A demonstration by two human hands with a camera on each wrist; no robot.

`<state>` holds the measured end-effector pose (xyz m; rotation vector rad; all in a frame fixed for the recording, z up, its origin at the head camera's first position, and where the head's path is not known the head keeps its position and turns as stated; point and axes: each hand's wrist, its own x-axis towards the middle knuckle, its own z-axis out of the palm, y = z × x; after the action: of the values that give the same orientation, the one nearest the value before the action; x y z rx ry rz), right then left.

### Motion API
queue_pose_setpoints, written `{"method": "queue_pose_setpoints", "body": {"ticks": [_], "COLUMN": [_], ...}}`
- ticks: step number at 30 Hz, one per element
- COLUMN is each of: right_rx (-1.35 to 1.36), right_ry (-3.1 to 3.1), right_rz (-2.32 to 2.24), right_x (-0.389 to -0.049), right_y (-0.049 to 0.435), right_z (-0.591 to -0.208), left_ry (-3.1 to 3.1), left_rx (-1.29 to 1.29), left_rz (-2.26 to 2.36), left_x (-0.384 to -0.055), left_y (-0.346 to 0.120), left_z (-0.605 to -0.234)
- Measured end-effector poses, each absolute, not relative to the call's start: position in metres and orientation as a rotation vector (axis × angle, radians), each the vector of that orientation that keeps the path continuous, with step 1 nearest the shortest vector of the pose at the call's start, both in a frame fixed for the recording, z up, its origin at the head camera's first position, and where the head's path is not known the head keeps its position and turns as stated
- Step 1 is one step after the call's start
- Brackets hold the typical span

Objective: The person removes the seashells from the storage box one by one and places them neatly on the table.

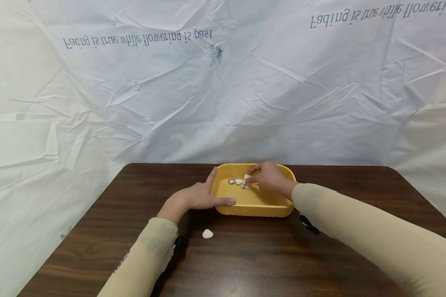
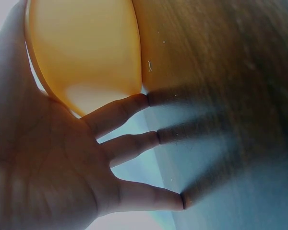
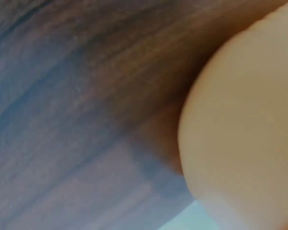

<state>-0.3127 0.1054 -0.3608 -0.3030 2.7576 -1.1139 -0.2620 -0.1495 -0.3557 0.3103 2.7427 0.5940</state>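
Observation:
A yellow tray [image 1: 252,210] with rounded corners stands on the table, several small shells [image 1: 239,182] lying in it. My left hand [image 1: 198,196] rests against the tray's left end, its thumb over the front rim. In the left wrist view, the spread fingers [image 2: 129,146] are straight beside the tray wall [image 2: 86,52], tips down on the table. My right hand [image 1: 269,177] reaches inside the tray, pinching a small whitish shell [image 1: 247,176] between thumb and forefinger. Only the tray's outer wall [image 3: 240,124] shows in the right wrist view; that hand is hidden there.
One white shell [image 1: 207,234] lies on the dark wooden table [image 1: 252,255], in front of the tray and near the left wrist. Behind the table hangs a wrinkled white sheet [image 1: 223,103] with printed words. Dark bands [image 1: 309,225] show under the cuffs.

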Motion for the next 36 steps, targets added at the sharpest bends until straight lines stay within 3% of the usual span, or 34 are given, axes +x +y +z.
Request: {"method": "queue_pose_setpoints", "body": {"ticks": [19, 36], "right_rx": [-0.328, -0.489], "right_ry": [2.800, 2.701], "right_rz": [-1.103, -1.126], "right_x": [-0.300, -0.257], "right_y": [0.099, 0.097], "right_z": [-0.321, -0.309], "left_ry": [2.745, 2.743], "left_rx": [0.309, 0.314], "left_rz": [0.590, 0.582], "left_x": [-0.263, -0.262], "left_y": [-0.150, -0.150], "left_z": [-0.357, -0.355]}}
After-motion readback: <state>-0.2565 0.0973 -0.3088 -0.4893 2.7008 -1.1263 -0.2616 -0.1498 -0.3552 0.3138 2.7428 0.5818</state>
